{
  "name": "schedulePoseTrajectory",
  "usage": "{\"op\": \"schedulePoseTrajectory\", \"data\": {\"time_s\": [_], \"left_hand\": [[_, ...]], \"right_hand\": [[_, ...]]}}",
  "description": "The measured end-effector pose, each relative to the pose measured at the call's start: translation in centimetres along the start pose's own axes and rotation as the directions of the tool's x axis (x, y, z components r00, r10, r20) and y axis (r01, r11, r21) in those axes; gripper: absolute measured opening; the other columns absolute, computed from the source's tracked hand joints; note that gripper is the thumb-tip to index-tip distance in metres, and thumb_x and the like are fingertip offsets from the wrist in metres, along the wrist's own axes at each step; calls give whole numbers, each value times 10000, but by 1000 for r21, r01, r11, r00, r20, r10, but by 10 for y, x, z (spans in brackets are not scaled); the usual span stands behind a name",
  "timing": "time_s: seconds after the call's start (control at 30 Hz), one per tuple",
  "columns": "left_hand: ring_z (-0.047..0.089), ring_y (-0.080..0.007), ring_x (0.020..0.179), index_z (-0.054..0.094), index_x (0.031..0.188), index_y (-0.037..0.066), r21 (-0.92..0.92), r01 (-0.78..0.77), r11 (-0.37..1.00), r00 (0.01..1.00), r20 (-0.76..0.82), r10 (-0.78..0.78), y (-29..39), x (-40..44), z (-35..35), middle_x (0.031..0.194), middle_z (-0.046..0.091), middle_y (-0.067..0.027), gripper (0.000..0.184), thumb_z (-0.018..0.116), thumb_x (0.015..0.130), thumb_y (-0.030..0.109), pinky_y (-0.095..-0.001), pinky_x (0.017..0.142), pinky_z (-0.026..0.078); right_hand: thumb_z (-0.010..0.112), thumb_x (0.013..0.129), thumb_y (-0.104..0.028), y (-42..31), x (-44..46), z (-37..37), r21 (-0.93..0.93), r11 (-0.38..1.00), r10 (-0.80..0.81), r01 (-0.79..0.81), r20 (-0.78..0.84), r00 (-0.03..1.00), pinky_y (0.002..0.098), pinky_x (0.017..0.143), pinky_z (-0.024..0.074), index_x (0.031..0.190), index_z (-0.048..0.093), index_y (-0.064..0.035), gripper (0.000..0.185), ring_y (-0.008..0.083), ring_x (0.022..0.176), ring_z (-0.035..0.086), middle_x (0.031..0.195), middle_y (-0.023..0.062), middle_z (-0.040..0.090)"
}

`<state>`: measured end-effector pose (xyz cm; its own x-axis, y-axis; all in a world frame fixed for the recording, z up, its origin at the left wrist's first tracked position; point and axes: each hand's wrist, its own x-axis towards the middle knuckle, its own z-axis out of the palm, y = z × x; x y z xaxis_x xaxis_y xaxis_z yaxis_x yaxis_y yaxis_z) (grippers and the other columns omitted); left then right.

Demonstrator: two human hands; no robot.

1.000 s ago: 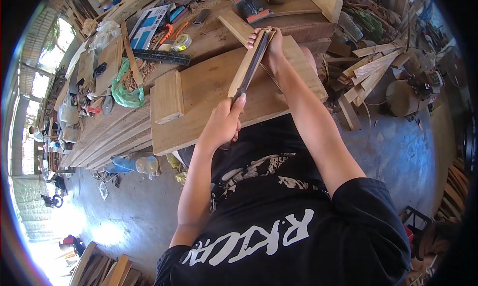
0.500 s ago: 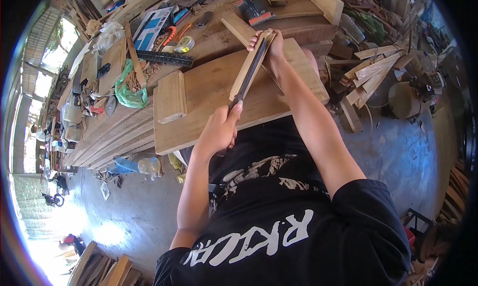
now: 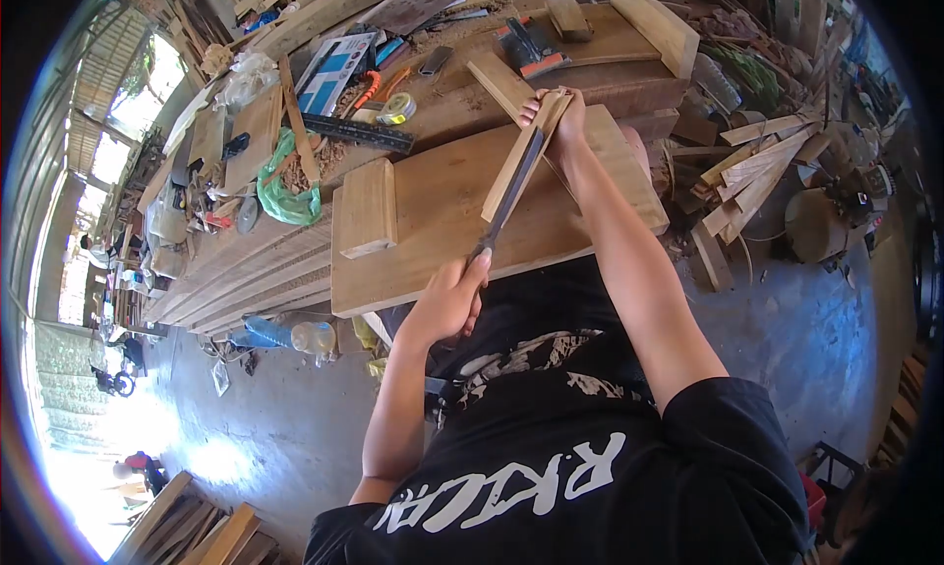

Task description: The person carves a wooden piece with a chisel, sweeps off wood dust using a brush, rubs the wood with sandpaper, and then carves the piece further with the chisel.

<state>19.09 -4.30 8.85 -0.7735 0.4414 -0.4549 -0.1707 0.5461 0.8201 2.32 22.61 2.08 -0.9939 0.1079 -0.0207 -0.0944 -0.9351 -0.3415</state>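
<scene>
Left hand (image 3: 449, 297): clenched round the near end of a dark bar tool (image 3: 518, 181); the grip is mostly concealed by the fingers. Right hand (image 3: 562, 124): wrapped round the far end of a wooden strip (image 3: 504, 186), fingertips showing on its far side. The bar lies lengthwise along the strip, and both are above a thick board (image 3: 442, 196); whether the strip touches the board cannot be determined.

Handling, as judged: strip light and stiff, dry rather than slippery, its narrow ends liable to chip or splinter; best held by the outer faces at the far end. Bar rigid and heavier for its size; best taken by the near end.

Markings: white lettering (image 3: 596, 467) on the black shirt (image 3: 688, 467) lies inverted, apparently beginning with "R" and "K"; remainder uncertain. Beyond the board, a blue-and-white box (image 3: 334, 73) bears print too small to read. No legible marking noted on the tape measure (image 3: 397, 109).
</scene>
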Motion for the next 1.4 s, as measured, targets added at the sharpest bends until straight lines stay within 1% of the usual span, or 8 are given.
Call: {"op": "schedulePoseTrajectory", "data": {"time_s": [0.17, 0.37, 0.7, 1.0, 1.2, 1.3, 1.37, 1.4], "left_hand": [[518, -158, 432, 465, 880, -5, -2, -73, 997, 997, -36, 73, 18, 27, 6, 557, 503, -74, 541, 413, 1001, 520, -310, 427, 436], [545, -171, 445, 467, 876, -22, 74, -112, 991, 991, -67, 117, 28, 41, 15, 576, 526, -97, 553, 411, 1004, 514, -314, 434, 451], [460, -121, 405, 452, 890, 24, -69, 26, 997, 999, 27, -24, -32, -16, -2, 519, 452, -34, 445, 395, 1029, 443, -276, 399, 394], [547, -165, 452, 470, 851, -6, 43, -25, 999, 999, -45, 27, -3, 10, 5, 542, 504, -73, 536, 414, 1005, 504, -313, 440, 448], [595, -234, 491, 477, 846, -34, 156, -114, 981, 989, -80, 128, 19, 26, 14, 598, 557, -134, 542, 417, 1011, 479, -383, 493, 474], [597, -251, 492, 498, 855, -39, 173, -83, 981, 989, -106, 102, 12, 14, 15, 604, 570, -144, 527, 426, 1014, 458, -395, 510, 474], [590, -237, 488, 515, 867, -37, 357, -354, 864, 902, -113, 417, -39, 11, 12, 591, 567, -134, 511, 439, 1013, 447, -382, 507, 471], [575, -219, 475, 512, 865, -32, 349, -353, 868, 903, -116, 414, -46, 3, 11, 579, 555, -120, 503, 442, 1013, 444, -364, 491, 459]], "right_hand": [[391, 830, -409, 9, -6, 11, -61, 998, 2, -5, -57, 998, 359, 604, 399, 780, 480, -86, 339, 214, 606, 422, 647, 59, 401], [403, 823, -397, 0, -1, 4, -10, 1000, 19, -19, -26, 999, 343, 574, 374, 759, 478, -85, 327, 196, 583, 382, 654, 50, 374], [401, 825, -390, 1, -4, 4, 31, 999, 26, -25, -43, 999, 318, 547, 322, 760, 474, -89, 317, 173, 582, 346, 649, 32, 347], [390, 836, -395, 0, -2, 1, 34, 999, 28, -27, -17, 999, 311, 564, 342, 789, 499, -85, 332, 176, 597, 372, 667, 43, 389], [386, 834, -398, -2, -2, 0, 10, 999, 36, -36, 2, 999, 312, 564, 342, 786, 500, -84, 337, 178, 599, 376, 667, 48, 396], [388, 830, -392, -1, -2, -3, 26, 999, 35, -35, 14, 999, 311, 563, 339, 773, 497, -85, 331, 178, 597, 373, 660, 46, 386], [391, 827, -386, -2, 1, -4, 60, 997, 43, -44, 24, 999, 312, 561, 337, 763, 493, -86, 322, 179, 594, 370, 655, 43, 379], [392, 825, -382, -3, 1, -4, 52, 998, 40, -41, 23, 999, 312, 559, 336, 759, 490, -87, 318, 179, 592, 369, 653, 42, 377]]}}
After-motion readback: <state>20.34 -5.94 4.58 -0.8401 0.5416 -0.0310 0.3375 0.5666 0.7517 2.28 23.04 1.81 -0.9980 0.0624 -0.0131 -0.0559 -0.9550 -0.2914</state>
